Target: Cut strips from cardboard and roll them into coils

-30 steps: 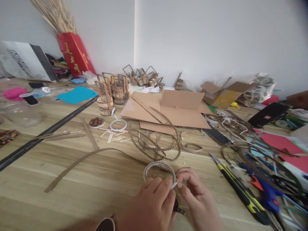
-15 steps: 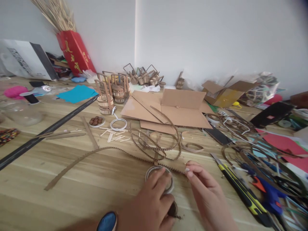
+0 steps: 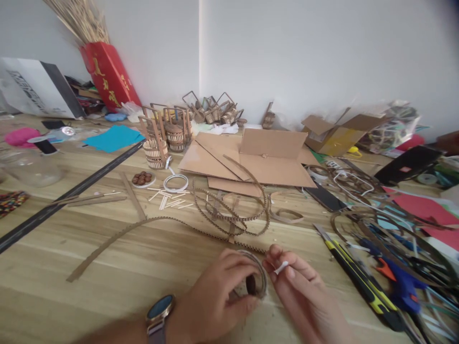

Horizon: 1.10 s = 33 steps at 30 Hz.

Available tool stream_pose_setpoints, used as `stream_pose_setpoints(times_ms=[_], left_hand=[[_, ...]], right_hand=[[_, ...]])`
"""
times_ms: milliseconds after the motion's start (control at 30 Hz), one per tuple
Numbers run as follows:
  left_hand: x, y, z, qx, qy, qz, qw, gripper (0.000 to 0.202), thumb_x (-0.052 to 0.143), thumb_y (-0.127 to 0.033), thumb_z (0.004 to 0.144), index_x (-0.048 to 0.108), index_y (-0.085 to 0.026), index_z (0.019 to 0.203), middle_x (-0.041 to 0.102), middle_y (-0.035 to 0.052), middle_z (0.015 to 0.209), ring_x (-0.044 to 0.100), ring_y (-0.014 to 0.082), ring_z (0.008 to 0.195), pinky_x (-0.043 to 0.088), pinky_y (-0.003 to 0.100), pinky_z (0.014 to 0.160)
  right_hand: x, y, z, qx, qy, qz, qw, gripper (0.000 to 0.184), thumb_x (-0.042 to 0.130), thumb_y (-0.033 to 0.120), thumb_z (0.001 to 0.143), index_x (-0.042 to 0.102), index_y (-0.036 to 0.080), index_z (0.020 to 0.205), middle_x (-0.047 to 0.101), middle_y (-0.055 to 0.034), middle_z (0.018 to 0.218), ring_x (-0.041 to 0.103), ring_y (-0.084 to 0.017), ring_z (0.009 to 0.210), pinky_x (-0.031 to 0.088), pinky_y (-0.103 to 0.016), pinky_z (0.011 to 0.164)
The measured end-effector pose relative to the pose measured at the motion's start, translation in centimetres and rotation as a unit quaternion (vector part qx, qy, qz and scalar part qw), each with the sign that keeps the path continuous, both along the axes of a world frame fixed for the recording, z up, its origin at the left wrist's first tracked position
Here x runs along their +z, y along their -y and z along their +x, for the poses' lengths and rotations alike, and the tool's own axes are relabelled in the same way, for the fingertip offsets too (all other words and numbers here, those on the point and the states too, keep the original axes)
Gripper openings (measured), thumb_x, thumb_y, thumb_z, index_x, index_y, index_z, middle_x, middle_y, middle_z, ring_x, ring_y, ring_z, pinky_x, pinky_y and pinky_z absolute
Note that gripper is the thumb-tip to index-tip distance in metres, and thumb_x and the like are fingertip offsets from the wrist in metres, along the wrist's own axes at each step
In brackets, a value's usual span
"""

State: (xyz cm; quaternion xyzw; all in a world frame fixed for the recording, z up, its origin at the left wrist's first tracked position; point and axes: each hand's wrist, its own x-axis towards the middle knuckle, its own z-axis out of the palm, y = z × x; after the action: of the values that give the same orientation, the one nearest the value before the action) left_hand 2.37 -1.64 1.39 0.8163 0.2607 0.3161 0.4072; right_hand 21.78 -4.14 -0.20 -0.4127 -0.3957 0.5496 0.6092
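My left hand (image 3: pixel 218 296), with a watch (image 3: pixel 161 308) on its wrist, is closed around a grey-brown ring (image 3: pixel 264 282) that looks like a roll of tape, tilted up on its edge. A dark brown rounded piece (image 3: pixel 251 284) shows inside the ring's opening. Just right of it, my right hand (image 3: pixel 303 286) pinches a small white strip (image 3: pixel 281 267) between thumb and fingertips. A long brown corrugated cardboard strip (image 3: pixel 172 220) runs in loops across the table to near the right fingertips. Whether those fingers touch its end I cannot tell.
Beyond the hands lie small white sticks (image 3: pixel 165 200), a white tape ring (image 3: pixel 175 183), a dish of brown beads (image 3: pixel 142 178) and cardboard sheets (image 3: pixel 222 153). Miniature baskets (image 3: pixel 156 153) stand behind. To the right are a utility knife (image 3: pixel 355 272) and a blue glue gun (image 3: pixel 405 291).
The ring, flat on the table under my left hand before, is now tilted up in its grip. My right hand has moved slightly closer, and the white strip shows more plainly.
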Motion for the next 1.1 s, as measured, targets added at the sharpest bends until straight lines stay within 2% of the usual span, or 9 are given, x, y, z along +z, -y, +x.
stream_pose_setpoints(times_ms=[100, 233, 433, 667, 867, 1100], left_hand=[[0.1, 0.0, 0.1, 0.033, 0.000, -0.004, 0.999, 0.023, 0.056, -0.029, 0.094, 0.062, -0.017, 0.112, 0.065, 0.0074, 0.108, 0.055, 0.0202, 0.105, 0.044, 0.032, 0.093], [-0.1, 0.0, 0.0, 0.049, -0.020, 0.002, 0.999, 0.022, 0.055, -0.032, 0.095, 0.062, -0.017, 0.110, 0.065, 0.0066, 0.106, 0.055, 0.0200, 0.103, 0.044, 0.031, 0.090], [-0.2, 0.1, 0.3, 0.026, -0.017, 0.015, 0.999, 0.019, 0.056, -0.028, 0.095, 0.061, -0.018, 0.110, 0.065, 0.0066, 0.109, 0.053, 0.0208, 0.104, 0.043, 0.032, 0.092], [-0.5, 0.2, 0.2, 0.016, -0.004, 0.019, 1.000, 0.023, 0.057, -0.029, 0.094, 0.060, -0.016, 0.114, 0.065, 0.0076, 0.105, 0.053, 0.0221, 0.100, 0.042, 0.032, 0.089], [-0.5, 0.2, 0.1, 0.019, 0.004, 0.019, 1.000, 0.022, 0.057, -0.028, 0.094, 0.060, -0.016, 0.113, 0.064, 0.0075, 0.105, 0.053, 0.0221, 0.099, 0.042, 0.032, 0.087], [-0.5, 0.2, 0.1, 0.018, -0.001, 0.006, 1.000, 0.025, 0.059, -0.026, 0.093, 0.060, -0.017, 0.116, 0.065, 0.0073, 0.109, 0.053, 0.0225, 0.100, 0.041, 0.033, 0.088]], right_hand=[[0.0, 0.3, -0.8, 0.016, -0.027, -0.030, 0.999, 0.016, 0.081, 0.044, 0.066, 0.075, 0.030, 0.072, 0.074, -0.0043, 0.101, 0.067, -0.027, 0.095, 0.053, -0.045, 0.085], [-0.2, 0.8, -1.5, 0.026, -0.041, -0.069, 0.996, 0.018, 0.082, 0.044, 0.063, 0.074, 0.030, 0.070, 0.069, -0.0038, 0.123, 0.062, -0.032, 0.112, 0.049, -0.052, 0.092], [-0.2, 1.0, -1.7, 0.049, -0.058, -0.087, 0.993, 0.015, 0.082, 0.043, 0.066, 0.074, 0.031, 0.070, 0.062, -0.0007, 0.134, 0.051, -0.029, 0.126, 0.045, -0.047, 0.096], [0.2, 1.1, -2.2, 0.066, -0.112, -0.162, 0.978, 0.021, 0.086, 0.043, 0.060, 0.074, 0.027, 0.066, 0.057, -0.0020, 0.139, 0.043, -0.031, 0.131, 0.038, -0.041, 0.099], [0.0, 1.2, -2.3, 0.082, -0.113, -0.174, 0.975, 0.019, 0.086, 0.040, 0.061, 0.074, 0.026, 0.064, 0.059, -0.0034, 0.135, 0.037, -0.030, 0.134, 0.039, -0.037, 0.095], [-1.2, 1.0, -2.3, 0.067, -0.119, -0.169, 0.976, 0.017, 0.085, 0.039, 0.063, 0.075, 0.025, 0.066, 0.060, -0.0039, 0.135, 0.045, -0.030, 0.128, 0.043, -0.037, 0.091]])
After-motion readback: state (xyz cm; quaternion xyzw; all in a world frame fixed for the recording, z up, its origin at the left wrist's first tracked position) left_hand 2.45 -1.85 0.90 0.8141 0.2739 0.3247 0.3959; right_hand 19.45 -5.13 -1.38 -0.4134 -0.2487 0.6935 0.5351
